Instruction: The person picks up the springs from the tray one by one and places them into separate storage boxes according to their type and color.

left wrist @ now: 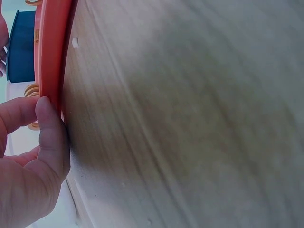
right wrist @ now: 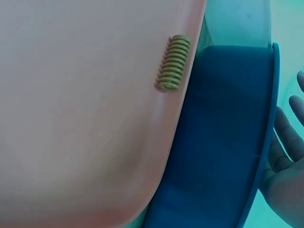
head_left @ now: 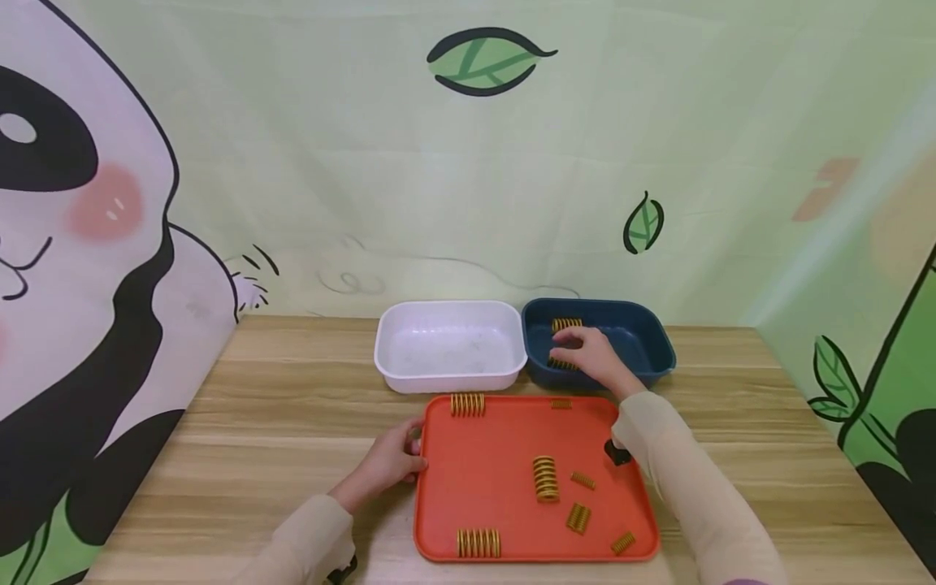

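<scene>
My left hand [head_left: 391, 455] pinches the left rim of the red tray [head_left: 497, 455], thumb and finger meeting at the edge in the left wrist view. Over the dark blue bin [head_left: 643, 345] hovers my right hand [head_left: 595, 357], fingers apart with nothing between them. Inside that bin lie two gold coil springs, one spring [head_left: 566, 324] near the far wall and another spring [head_left: 561, 365] just below the fingertips. Larger springs on the tray include one at the far edge [head_left: 468, 405], one mid-tray [head_left: 544, 478] and one at the near edge [head_left: 478, 543].
A white bin [head_left: 451, 383] stands left of the blue one, both behind the tray. Smaller springs lie on the tray's right half: a far spring [head_left: 561, 404], a thin spring [head_left: 582, 480], a medium spring [head_left: 578, 517] and a corner spring [head_left: 623, 543]. A printed cloth [head_left: 468, 195] hangs behind.
</scene>
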A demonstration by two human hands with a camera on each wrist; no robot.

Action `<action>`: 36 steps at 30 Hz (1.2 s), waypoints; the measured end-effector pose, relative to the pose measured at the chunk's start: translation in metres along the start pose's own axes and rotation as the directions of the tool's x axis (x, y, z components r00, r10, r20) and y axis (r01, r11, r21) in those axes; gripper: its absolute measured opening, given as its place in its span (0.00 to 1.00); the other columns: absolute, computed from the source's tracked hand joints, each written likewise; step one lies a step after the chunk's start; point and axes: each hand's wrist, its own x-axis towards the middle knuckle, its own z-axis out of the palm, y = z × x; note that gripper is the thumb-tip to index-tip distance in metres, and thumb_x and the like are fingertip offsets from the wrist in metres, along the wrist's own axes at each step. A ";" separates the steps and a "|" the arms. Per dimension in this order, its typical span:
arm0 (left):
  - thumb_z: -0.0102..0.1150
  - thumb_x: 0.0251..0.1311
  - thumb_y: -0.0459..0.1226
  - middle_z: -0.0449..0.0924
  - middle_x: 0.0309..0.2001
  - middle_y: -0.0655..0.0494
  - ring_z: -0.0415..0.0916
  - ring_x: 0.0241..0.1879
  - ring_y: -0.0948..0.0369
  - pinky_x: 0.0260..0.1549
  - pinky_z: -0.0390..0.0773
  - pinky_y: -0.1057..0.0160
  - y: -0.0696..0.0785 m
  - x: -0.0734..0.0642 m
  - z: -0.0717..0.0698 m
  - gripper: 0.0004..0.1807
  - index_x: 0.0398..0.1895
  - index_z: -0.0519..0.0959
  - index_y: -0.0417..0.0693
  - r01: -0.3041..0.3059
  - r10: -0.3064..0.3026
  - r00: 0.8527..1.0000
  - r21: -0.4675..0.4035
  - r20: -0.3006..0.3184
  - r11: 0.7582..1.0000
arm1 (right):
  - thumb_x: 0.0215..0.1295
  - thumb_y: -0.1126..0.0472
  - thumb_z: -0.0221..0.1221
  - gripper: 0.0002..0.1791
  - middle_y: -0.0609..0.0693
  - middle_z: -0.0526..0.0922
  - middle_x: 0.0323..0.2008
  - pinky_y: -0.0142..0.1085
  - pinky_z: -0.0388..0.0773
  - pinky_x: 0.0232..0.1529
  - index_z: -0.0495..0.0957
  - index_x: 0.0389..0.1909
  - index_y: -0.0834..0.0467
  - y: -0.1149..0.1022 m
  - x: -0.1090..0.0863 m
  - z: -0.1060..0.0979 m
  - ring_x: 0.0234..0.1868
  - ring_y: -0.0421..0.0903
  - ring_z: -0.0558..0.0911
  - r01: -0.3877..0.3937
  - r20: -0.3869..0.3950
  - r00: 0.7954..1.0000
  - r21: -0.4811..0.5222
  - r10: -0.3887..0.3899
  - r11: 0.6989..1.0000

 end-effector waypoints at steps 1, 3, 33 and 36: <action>0.56 0.46 0.22 0.67 0.24 0.52 0.66 0.19 0.62 0.16 0.73 0.67 0.000 0.000 0.000 0.33 0.60 0.62 0.38 0.000 0.000 1.000 -0.002 0.001 1.000 | 0.54 0.52 0.60 0.25 0.58 0.75 0.49 0.44 0.75 0.49 0.73 0.51 0.60 -0.001 -0.001 0.000 0.48 0.53 0.73 0.003 0.000 1.000 0.004 -0.003 1.000; 0.56 0.46 0.22 0.67 0.24 0.52 0.66 0.19 0.62 0.16 0.73 0.67 0.000 0.000 0.000 0.33 0.60 0.62 0.38 0.000 0.000 1.000 -0.003 0.001 1.000 | 0.55 0.53 0.59 0.24 0.59 0.75 0.49 0.45 0.74 0.50 0.73 0.51 0.61 -0.004 -0.003 0.000 0.48 0.53 0.72 0.006 -0.002 1.000 0.013 -0.006 1.000; 0.56 0.45 0.22 0.67 0.24 0.52 0.66 0.18 0.62 0.15 0.73 0.67 -0.001 0.000 0.000 0.34 0.60 0.63 0.38 -0.009 0.009 1.000 -0.002 -0.004 1.000 | 0.54 0.60 0.60 0.17 0.60 0.79 0.41 0.33 0.75 0.37 0.76 0.45 0.63 -0.043 -0.032 0.024 0.37 0.48 0.75 0.203 0.102 0.972 0.089 -0.212 0.975; 0.56 0.45 0.22 0.67 0.24 0.52 0.66 0.17 0.62 0.15 0.73 0.67 0.000 0.000 0.000 0.34 0.60 0.63 0.38 -0.014 0.014 1.000 0.000 -0.005 1.000 | 0.54 0.62 0.60 0.15 0.57 0.79 0.38 0.33 0.75 0.35 0.77 0.43 0.63 -0.044 -0.033 0.029 0.35 0.47 0.75 0.217 0.115 0.967 0.100 -0.228 0.971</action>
